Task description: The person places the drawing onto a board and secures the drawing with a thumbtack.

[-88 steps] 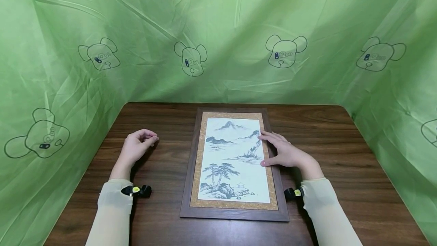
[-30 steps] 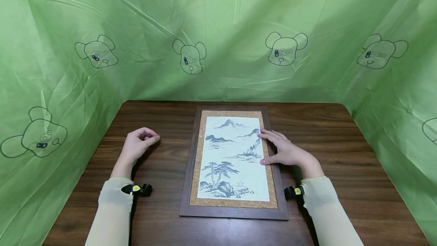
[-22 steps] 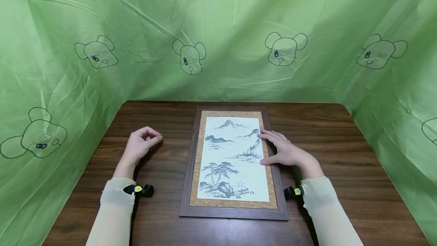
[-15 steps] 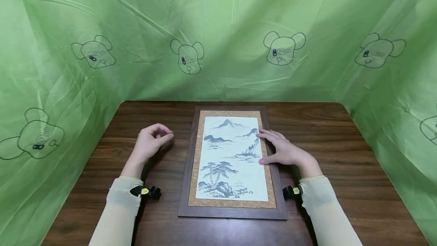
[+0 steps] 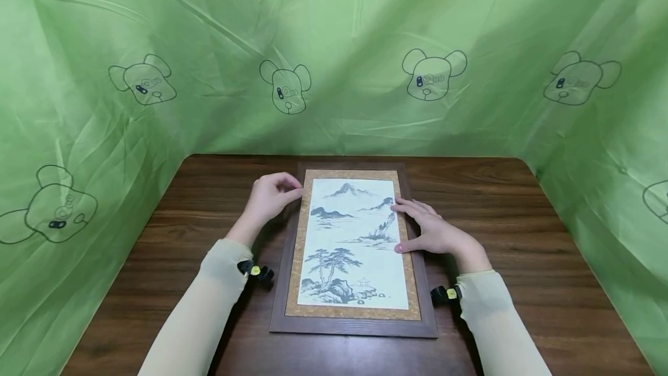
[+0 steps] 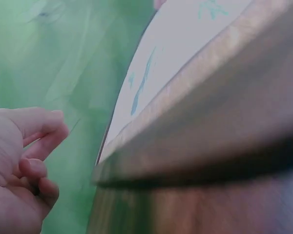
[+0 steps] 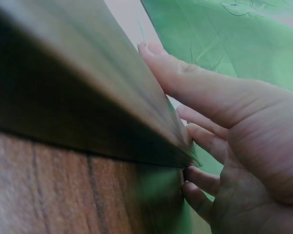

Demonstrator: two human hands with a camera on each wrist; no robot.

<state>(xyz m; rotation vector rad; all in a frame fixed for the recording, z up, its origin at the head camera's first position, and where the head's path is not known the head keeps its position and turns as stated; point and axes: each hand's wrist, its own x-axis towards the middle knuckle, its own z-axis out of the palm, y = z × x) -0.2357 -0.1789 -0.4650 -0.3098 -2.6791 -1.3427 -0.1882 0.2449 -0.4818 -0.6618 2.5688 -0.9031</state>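
A white sheet (image 5: 355,242) printed with an ink landscape lies on the cork panel (image 5: 357,312) of a brown frame (image 5: 355,326). My left hand (image 5: 273,196) is at the frame's upper left edge, with thumb and index finger brought together. In the left wrist view a thin, dark, pin-like thing (image 6: 75,126) sticks out from these fingertips; most of it is hidden. My right hand (image 5: 438,234) rests on the right side, its thumb and fingers spread over the sheet's right edge. The right wrist view shows the lower fingers (image 7: 202,183) beside the frame's outer side.
The frame lies upright to me on a dark wood-grain table (image 5: 522,237). A green curtain (image 5: 344,28) with mouse-head drawings encloses the back and both sides. A small black wrist camera (image 5: 261,274) sits on the left sleeve, another camera (image 5: 443,295) on the right.
My left hand has moved right and away from me, from the bare table to the frame's upper left edge. My right hand, the sheet and the frame have stayed put.
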